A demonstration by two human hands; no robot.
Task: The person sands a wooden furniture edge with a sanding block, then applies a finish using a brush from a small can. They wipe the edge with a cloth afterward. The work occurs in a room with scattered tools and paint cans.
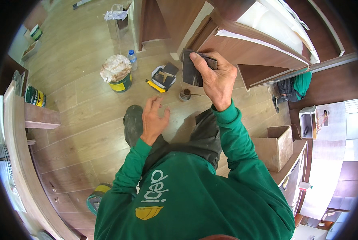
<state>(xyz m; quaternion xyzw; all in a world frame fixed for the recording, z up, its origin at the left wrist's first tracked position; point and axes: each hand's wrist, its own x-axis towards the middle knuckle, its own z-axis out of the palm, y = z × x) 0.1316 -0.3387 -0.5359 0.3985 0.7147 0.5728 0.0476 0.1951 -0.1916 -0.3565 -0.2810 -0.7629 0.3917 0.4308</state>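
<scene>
My right hand (221, 80) is raised and closed on a dark, squarish sheet (191, 73) that looks like sandpaper, with the thumb pressed on its face. It is held up near the edge of a brown wooden panel (251, 49). Lower and to the left, my left hand (153, 121) holds nothing, its fingers apart above the floor. Ahead of it lies a yellow utility knife (155, 86), beside dark sheets (170, 69) with a small tan piece on a white surface. Between my hands, a small jar (184, 95) of brown stuff stands with a stick in it.
A green bucket (122, 85) topped with whitish material stands ahead, a water bottle (132, 60) beside it. Another person in a green top (302, 85) is low down at right. A wooden box (273, 150) sits at my right; a wooden bench (17, 132) runs along my left.
</scene>
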